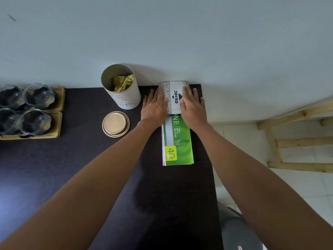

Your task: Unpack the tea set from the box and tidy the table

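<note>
A grey and white stamp pad box point(174, 98) lies at the far right of the dark table point(81, 168), on top of a green booklet stack point(178, 143). My left hand point(155, 105) presses flat against its left side and my right hand point(192, 105) against its right side, fingers stretched out. An open cream cylinder tin point(124, 94) with crumpled gold paper inside stands just left of my left hand. Its round gold lid point(115, 124) lies flat in front of it. Several glass cups point(38, 95) sit on wooden coasters point(57, 100) at the far left.
The table's back edge meets a pale wall point(180, 42). Its right edge drops to a tiled floor point(297, 186), where a light wooden frame point(281, 141) stands. My knee in grey cloth point(239, 235) shows at the bottom right.
</note>
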